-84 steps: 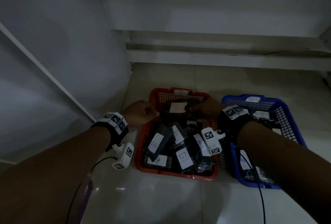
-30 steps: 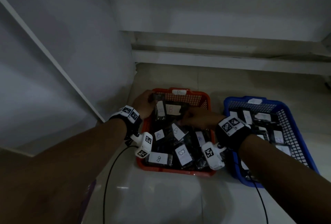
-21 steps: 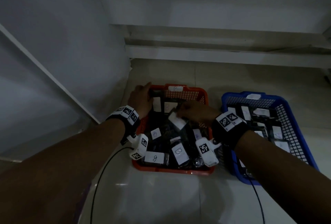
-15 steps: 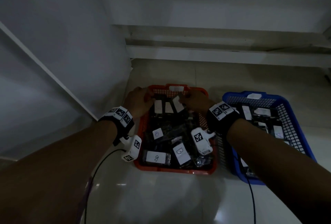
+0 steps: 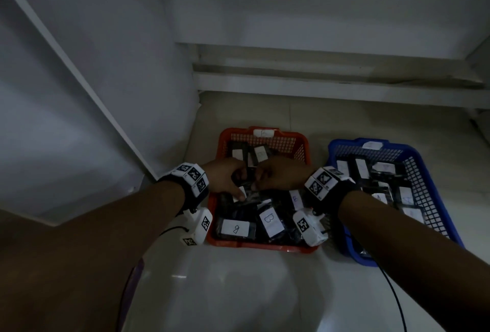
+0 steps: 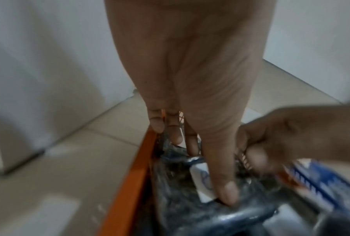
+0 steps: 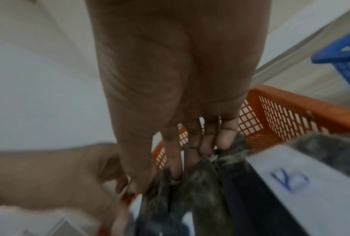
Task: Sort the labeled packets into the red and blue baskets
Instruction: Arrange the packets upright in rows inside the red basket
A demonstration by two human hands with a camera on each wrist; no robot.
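Over the middle of the red basket (image 5: 265, 246), find both hands closed on the same dark packet (image 5: 246, 187), among a loose pile of others.

Left hand (image 5: 225, 176): clasping the packet, thumb pressed flat on its white label (image 6: 201, 178), remaining fingers (image 6: 175, 127) curled behind the far edge. Right hand (image 5: 281, 176): fingers (image 7: 208, 143) hooked over the crumpled dark plastic from the opposite side, gripping it; cannot tell whether one packet or two.

Position of the packet: directly between the two hands, touching both, raised slightly off the pile, nearer the left wall of the red basket than the right. Long axis: judged from the left wrist view to run roughly along the left thumb, away from the body toward the far wall; not confirmable from the head view, being hidden there by knuckles. Label face: turned up toward the left thumb; blue ink mark half covered, letter unreadable.

For reference, note neighbouring packets marked B (image 5: 269, 221) and (image 5: 236, 228) lying flat at the near end, one lengthwise, one crosswise.

Direction to the blue basket (image 5: 356, 258): to the right, just beside the red one, so nearer the right hand. If marked for blue, pass rightward with the right hand; if marked B, probably lay down in place.
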